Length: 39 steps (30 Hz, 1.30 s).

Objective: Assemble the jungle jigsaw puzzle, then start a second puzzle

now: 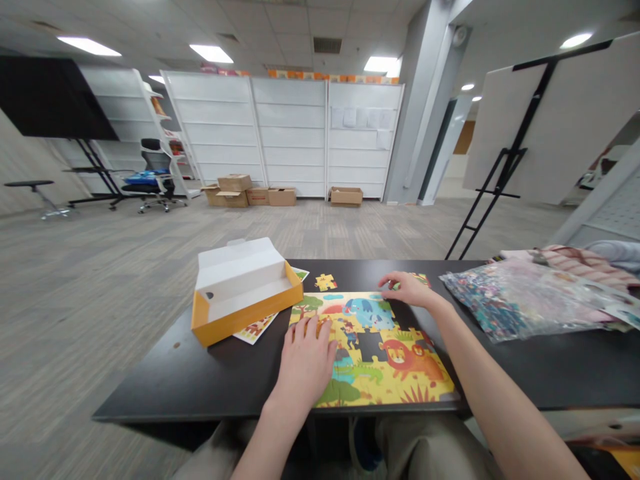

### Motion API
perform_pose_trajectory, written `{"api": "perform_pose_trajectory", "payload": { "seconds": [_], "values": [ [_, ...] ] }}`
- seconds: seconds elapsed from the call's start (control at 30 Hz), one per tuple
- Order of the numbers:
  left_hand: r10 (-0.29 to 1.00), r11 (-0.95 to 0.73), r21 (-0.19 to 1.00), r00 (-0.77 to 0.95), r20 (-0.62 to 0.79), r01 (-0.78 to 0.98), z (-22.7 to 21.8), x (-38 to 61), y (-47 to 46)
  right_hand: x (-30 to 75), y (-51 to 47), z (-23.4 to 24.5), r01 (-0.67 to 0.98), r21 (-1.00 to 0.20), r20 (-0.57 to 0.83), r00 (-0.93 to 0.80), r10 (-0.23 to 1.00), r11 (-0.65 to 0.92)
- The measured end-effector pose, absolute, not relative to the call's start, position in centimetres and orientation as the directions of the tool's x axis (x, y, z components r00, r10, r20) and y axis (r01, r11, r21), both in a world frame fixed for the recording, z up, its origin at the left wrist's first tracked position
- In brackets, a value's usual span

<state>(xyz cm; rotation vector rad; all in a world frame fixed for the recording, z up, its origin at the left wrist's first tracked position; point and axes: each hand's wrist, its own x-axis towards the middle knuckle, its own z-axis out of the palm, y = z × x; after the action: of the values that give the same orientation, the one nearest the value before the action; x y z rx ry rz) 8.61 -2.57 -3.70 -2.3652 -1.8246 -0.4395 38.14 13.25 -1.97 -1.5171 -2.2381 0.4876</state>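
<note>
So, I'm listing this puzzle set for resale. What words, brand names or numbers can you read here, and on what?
Nothing can be read for certain.
Sheets of paper on the white shelving: too small to read.
Clear plastic bag: any print is too blurred to read.
Open yellow box: no text shows.
Jigsaw puzzle: pictures only, no words visible.

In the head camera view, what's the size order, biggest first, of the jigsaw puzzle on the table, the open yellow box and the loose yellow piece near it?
1. Partly built jigsaw puzzle
2. Open yellow puzzle box
3. Loose yellow puzzle piece

The puzzle lies nearer the camera, so its lead over the box is somewhat unsure.
</note>
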Motion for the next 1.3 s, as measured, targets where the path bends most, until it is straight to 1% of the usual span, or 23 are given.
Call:
{"api": "perform_pose_trajectory", "payload": {
  "seconds": [0.07,0.13,0.2,0.27,0.33,0.5,0.6,0.7,0.93,1.0,1.1,1.17,1.23,1.3],
  "values": [
    [0.925,-0.267,0.083,0.231,0.301,0.96,-3.7,8.6,-2.6,38.9,13.6,-1.8,0.871,-0.41,0.2,-0.204,0.958,0.271],
    [0.924,-0.267,0.082,0.231,0.303,0.96,-3.8,8.5,-2.6,40.0,13.9,-1.7,0.933,-0.328,0.237,-0.069,0.969,0.147],
    [0.924,-0.266,0.081,0.23,0.306,0.961,-3.9,8.5,-2.5,41.2,14.1,-1.8,0.964,-0.264,0.241,0.022,0.97,0.044],
    [0.924,-0.267,0.082,0.231,0.306,0.96,-4.0,8.4,-2.5,42.2,14.2,-1.9,0.974,-0.227,0.229,0.074,0.971,-0.021],
    [0.924,-0.27,0.085,0.233,0.304,0.959,-4.0,8.4,-2.5,42.5,14.0,-1.9,0.978,-0.204,0.201,0.09,0.975,-0.048],
    [0.925,-0.267,0.087,0.23,0.303,0.96,-4.0,8.4,-2.6,41.0,13.4,-2.1,0.987,-0.162,0.096,0.033,0.995,-0.017],
    [0.925,-0.265,0.086,0.229,0.302,0.96,-4.0,8.4,-2.6,40.4,13.5,-2.5,0.99,-0.138,0.087,0.047,0.995,-0.035],
    [0.926,-0.264,0.085,0.228,0.302,0.961,-4.1,8.5,-2.5,40.6,13.9,-2.9,0.982,-0.184,0.087,0.053,0.995,-0.036],
    [0.917,-0.273,0.071,0.237,0.32,0.959,-4.2,8.4,-2.4,42.5,13.9,-1.9,0.93,-0.366,0.007,-0.015,1.0,0.016],
    [0.917,-0.275,0.069,0.24,0.319,0.959,-4.2,8.4,-2.4,42.9,13.6,-1.4,0.884,-0.468,-0.031,-0.036,0.999,0.017],
    [0.919,-0.268,0.066,0.234,0.317,0.961,-4.2,8.4,-2.5,42.8,12.9,-0.9,0.754,-0.657,-0.132,-0.096,0.987,-0.014],
    [0.92,-0.266,0.065,0.233,0.315,0.962,-4.1,8.4,-2.5,42.4,12.5,-0.7,0.67,-0.742,-0.181,-0.158,0.971,-0.03],
    [0.921,-0.267,0.066,0.235,0.312,0.961,-4.0,8.5,-2.5,41.9,12.3,-0.7,0.649,-0.759,-0.207,-0.17,0.963,-0.049],
    [0.922,-0.267,0.07,0.234,0.307,0.961,-3.9,8.5,-2.6,41.5,12.5,-0.9,0.693,-0.717,-0.229,-0.134,0.964,-0.074]
  ]
}}
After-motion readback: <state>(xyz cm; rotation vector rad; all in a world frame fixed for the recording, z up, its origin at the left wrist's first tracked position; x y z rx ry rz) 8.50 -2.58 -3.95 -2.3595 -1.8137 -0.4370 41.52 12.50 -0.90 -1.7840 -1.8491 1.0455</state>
